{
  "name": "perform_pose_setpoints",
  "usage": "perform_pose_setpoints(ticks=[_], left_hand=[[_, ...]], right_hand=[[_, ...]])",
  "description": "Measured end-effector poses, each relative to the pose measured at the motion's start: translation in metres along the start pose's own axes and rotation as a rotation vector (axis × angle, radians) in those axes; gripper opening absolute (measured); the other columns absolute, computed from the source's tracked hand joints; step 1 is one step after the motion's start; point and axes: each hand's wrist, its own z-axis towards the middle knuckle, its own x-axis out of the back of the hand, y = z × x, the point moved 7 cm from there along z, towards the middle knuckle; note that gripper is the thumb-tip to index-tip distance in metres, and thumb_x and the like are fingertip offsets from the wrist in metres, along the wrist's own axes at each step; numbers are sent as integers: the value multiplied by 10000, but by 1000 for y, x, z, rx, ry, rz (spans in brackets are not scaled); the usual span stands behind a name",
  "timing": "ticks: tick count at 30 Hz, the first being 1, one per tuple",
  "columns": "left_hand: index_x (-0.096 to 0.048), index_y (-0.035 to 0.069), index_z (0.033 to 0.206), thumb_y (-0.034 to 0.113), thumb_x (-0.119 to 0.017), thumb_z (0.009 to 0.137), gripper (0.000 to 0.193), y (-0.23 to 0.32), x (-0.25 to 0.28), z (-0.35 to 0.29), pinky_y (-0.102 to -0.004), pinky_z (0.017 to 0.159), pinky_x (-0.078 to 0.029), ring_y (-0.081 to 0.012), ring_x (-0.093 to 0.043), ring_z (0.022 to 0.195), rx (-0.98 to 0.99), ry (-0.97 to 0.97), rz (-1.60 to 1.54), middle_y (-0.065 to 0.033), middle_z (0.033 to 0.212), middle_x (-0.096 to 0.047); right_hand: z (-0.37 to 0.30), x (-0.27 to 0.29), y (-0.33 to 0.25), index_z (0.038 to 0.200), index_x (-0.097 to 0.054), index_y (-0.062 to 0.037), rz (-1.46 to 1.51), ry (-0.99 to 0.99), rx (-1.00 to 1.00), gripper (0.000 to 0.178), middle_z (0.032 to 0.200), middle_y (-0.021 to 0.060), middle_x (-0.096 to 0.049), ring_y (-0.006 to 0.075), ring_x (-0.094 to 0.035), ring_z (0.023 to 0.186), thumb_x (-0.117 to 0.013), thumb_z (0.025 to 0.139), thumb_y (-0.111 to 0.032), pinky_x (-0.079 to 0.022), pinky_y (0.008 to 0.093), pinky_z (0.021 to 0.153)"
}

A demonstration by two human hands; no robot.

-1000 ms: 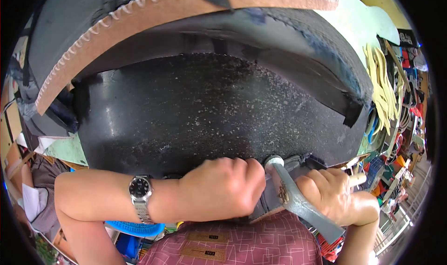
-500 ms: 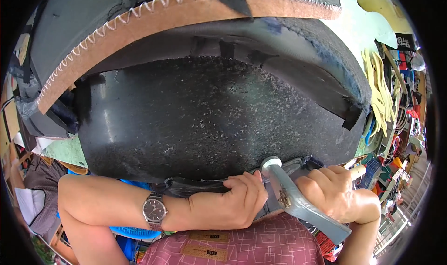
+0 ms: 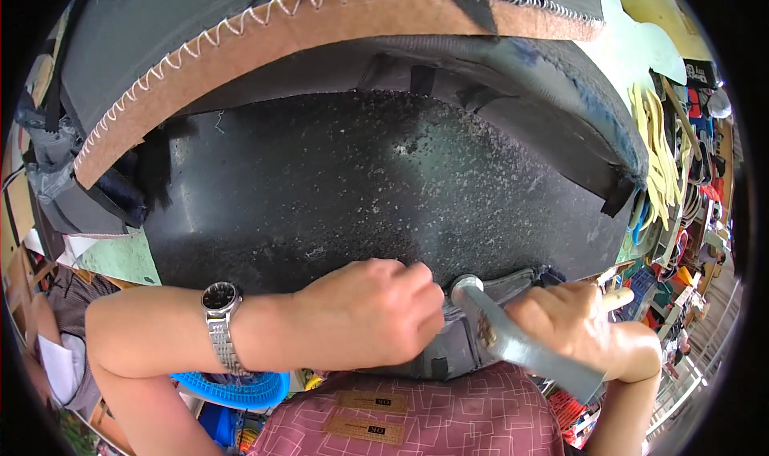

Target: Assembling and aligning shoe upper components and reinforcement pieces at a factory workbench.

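My right hand [image 3: 567, 321] is wrapped round the handle of a hammer [image 3: 521, 353]. The hammer's metal head has a round face at one end and a flat wedge at the other. Its round face is beside the near rim of a large dark curved shell [image 3: 344, 176]. My left hand [image 3: 372, 308] is closed, knuckles up, over that same rim. What its fingers hold, if anything, is hidden. Dark folded material [image 3: 460, 344] lies along the rim between the hands. Across the shell's far side arches a brown strip [image 3: 280, 36], sewn on with white zigzag thread.
Pale yellow strips [image 3: 657, 160] hang at the right, before crowded shelves of tools and coloured items. A blue plastic basket [image 3: 240, 392] stands below my left forearm. At the left edge another person's arm [image 3: 40, 320] shows. A pale green surface [image 3: 120, 257] lies under the shell.
My left hand has risen and turned knuckles up, moving slightly left and exposing more folded material. The shell has shifted a little to the right. My right hand keeps hold of the hammer, nearly in place.
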Motion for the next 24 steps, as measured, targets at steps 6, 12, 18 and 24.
perform_pose_setpoints(ticks=[6,12,18,24], left_hand=[[-623,-1,774,216,-586,648,254,24,-6,-7,-270,550,-446,-167,-513,671,-380,58,605,-39,743,-540],[-629,-57,732,173,-579,685,240,27,-4,-21,-252,541,-417,-195,-532,664,-369,175,584,-99,731,-585],[-633,-77,763,178,-565,695,272,19,-6,-33,-268,561,-433,-229,-574,732,-120,175,311,-144,802,-606],[-658,-11,900,152,-636,663,288,0,7,-45,-261,566,-461,-176,-542,767,244,245,97,-52,863,-581]], right_hand=[[8,-3,-19,826,-522,-40,-192,-88,18,237,622,14,-437,141,-533,481,-595,652,-184,-425,290,407],[16,12,-23,804,-503,-46,-191,89,22,228,617,12,-418,142,-517,466,-588,648,-189,-422,302,408],[17,0,-16,787,-511,-47,-21,-1,-13,238,604,9,-410,132,-518,468,-605,626,-195,-397,289,402],[21,-7,-33,824,-524,-54,-248,-51,2,218,612,-12,-406,105,-503,462,-595,673,-195,-377,263,397]])
